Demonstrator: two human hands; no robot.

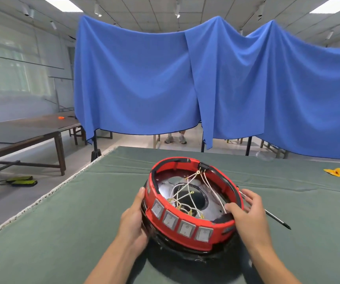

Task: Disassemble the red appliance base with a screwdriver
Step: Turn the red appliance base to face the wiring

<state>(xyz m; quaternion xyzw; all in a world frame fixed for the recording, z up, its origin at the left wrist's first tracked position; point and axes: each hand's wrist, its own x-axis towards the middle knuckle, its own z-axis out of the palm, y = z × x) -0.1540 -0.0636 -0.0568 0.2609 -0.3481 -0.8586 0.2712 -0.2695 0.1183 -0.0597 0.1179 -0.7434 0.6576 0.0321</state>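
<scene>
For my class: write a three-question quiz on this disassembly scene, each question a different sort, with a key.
1. True or false: the screwdriver is held in the right hand.
2. How many square switches show on the front of the red appliance base?
3. The left hand holds the base's: A) far rim B) left side C) wires

Key:
1. False; it lies on the green table cover.
2. Four.
3. B
</scene>
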